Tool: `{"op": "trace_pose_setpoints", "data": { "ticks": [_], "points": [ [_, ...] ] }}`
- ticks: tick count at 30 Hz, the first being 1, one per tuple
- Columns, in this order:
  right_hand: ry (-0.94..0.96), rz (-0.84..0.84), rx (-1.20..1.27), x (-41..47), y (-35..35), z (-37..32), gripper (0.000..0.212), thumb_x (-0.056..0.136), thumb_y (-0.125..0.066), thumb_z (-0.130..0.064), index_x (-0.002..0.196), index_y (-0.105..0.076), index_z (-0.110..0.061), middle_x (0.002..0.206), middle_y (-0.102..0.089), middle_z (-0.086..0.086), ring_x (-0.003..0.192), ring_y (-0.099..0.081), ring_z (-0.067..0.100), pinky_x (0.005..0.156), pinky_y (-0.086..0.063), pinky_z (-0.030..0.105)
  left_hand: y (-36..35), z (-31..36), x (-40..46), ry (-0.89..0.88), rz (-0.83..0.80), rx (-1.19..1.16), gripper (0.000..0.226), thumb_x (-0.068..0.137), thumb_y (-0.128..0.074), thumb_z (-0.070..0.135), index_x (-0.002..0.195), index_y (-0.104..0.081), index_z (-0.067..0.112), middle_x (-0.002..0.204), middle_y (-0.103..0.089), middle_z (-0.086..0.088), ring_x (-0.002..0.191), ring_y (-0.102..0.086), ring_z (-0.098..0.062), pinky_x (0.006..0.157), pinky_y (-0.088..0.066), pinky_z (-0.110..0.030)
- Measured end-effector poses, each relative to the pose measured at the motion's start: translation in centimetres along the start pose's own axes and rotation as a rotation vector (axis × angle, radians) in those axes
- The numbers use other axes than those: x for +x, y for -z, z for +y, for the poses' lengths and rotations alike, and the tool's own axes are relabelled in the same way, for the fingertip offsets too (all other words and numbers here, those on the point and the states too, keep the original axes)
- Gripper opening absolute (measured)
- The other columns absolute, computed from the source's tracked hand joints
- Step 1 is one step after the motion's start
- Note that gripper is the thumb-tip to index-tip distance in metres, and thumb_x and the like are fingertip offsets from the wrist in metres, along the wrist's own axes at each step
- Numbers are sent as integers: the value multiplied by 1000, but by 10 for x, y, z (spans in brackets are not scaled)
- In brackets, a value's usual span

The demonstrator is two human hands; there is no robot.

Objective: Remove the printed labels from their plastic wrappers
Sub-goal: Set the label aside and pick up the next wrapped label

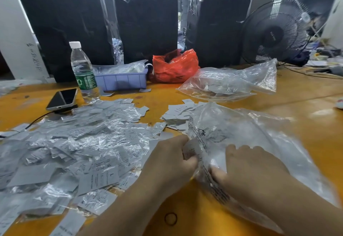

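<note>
Orange and glossy, the tabletop [306, 105] runs back to three black wrapped blocks [146, 25] and one floor fan [274, 33]. At the near edge both hands work on a large clear plastic bag [259, 129]. The left hand [172, 161] has its fingers curled at the bag's edge, pinching a small wrapped label [191, 150], while the right hand [254, 169] lies on the plastic with its fingers bent, gripping a fold of it.

To do this step well, I would hold the plastic firmly with the right hand and draw the paper out along its length with the left — a sideways tug is likely to tear the thin film or crease the print.

Counts: one water bottle [83, 70], one phone [62, 99], one blue tray [122, 80], one red bag [175, 66], and a second clear bag [232, 81] lying farther back. The wrapped labels heaped at left [78, 152] and the bare ones in the small pile [178, 115] are too many and too overlapped to count — dozens at least.
</note>
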State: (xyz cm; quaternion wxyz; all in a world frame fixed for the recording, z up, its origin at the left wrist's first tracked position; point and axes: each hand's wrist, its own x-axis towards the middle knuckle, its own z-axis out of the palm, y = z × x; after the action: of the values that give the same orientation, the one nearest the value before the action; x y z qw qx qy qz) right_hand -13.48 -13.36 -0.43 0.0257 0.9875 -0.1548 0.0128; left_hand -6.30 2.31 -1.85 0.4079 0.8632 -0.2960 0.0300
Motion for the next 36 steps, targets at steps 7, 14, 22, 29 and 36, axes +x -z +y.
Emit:
{"op": "trace_pose_setpoints", "data": {
  "ticks": [7, 14, 22, 29, 36],
  "points": [
    [85, 13, 180, 3, -14, 0, 47, 90, -35, -56, 123, -42, -23, 124, -50, 4, 115, -46, 23, 95, -42, 38, -2, 4, -1, -1, -40, 43, 15, 84, -64, 33, 81, -57, 21, 80, -64, 2, 75, -60, -18, 69, -51, -45],
    [274, 264, 393, 4, -2, 8, 13, 91, -58, -19, 88, -71, -18, 97, -64, -7, 96, -58, 13, 80, -47, 26, -1, 3, 0, -9, 12, 32, 17, 85, -64, 29, 72, -53, 23, 73, -61, 4, 70, -57, -12, 63, -49, -40],
    [244, 255, 376, 7, 8, 6, 13, 85, -68, -31, 74, -62, -33, 89, -48, -17, 93, -48, 12, 82, -43, 30, 12, -4, 2, 61, 69, -78, 30, 90, -62, 25, 65, -46, 19, 54, -43, 7, 48, -33, -8, 46, -25, -22],
    [178, -13, 381, 0, 27, 15, 9, 84, -67, -35, 78, -63, -28, 81, -59, -14, 74, -55, -2, 59, -39, 15, 15, -3, 2, 37, 57, -47, 25, 90, -62, 29, 69, -52, 18, 60, -47, 7, 53, -39, -8, 51, -31, -26],
    [147, -5, 354, 3, 36, 21, 13, 89, -65, -20, 80, -73, -24, 79, -69, -13, 73, -63, 0, 72, -52, 19, 16, -4, 1, 31, 63, -26, 29, 90, -62, 27, 69, -48, 12, 59, -41, 3, 53, -32, -11, 52, -26, -29]
  ]
}}
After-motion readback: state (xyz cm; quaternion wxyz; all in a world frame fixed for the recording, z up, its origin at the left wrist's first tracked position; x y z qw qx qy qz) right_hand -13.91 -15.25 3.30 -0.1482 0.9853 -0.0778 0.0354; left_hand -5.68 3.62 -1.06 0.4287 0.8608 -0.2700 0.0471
